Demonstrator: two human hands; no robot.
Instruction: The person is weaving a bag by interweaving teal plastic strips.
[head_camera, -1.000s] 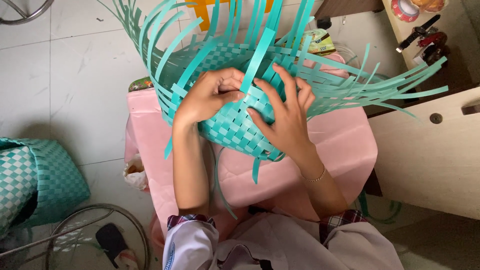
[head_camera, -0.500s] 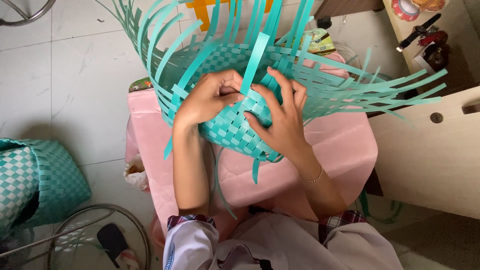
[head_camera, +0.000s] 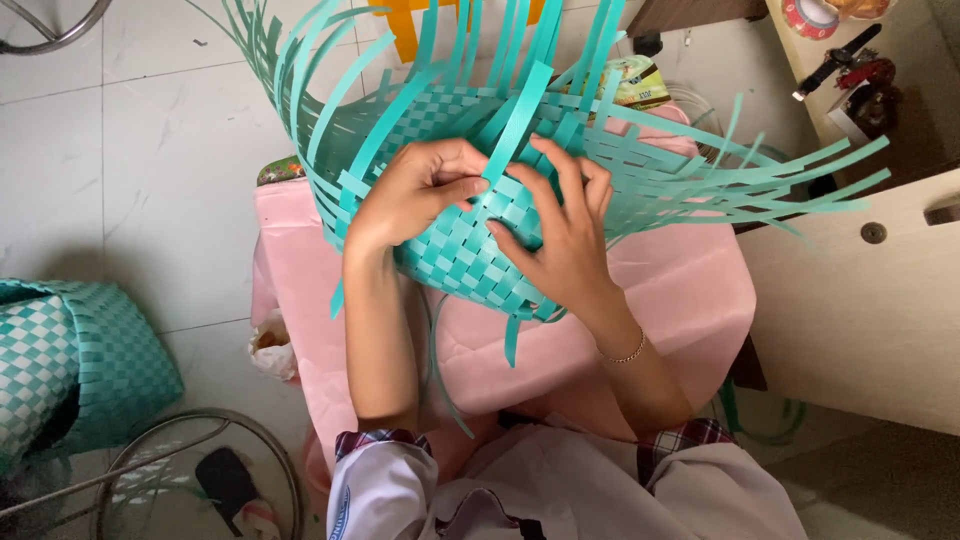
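Item: half-woven basket (head_camera: 470, 255) of teal plastic strips, lying tilted on a pink-covered surface (head_camera: 660, 300) in front of the person.

Handling: judged light and springy; the woven base looks firm, while the loose strip ends (head_camera: 760, 180) fan out flexibly and probably slide against one another. Best taken at the tight woven part, not by the free ends.

Hands: left hand (head_camera: 415, 195) curled over the upper weave, fingertips pinching a strip; right hand (head_camera: 565, 235) spread across the woven wall, fingers pressing it in place. Both are closed onto the basket.

Edges and room: the strip ends reach out over the pale cabinet (head_camera: 860, 300) to the right and towards the floor (head_camera: 130, 150) to the left. A finished teal-and-white checked basket (head_camera: 70, 360) stands well apart at lower left, with a wire ring (head_camera: 190, 450) near it.
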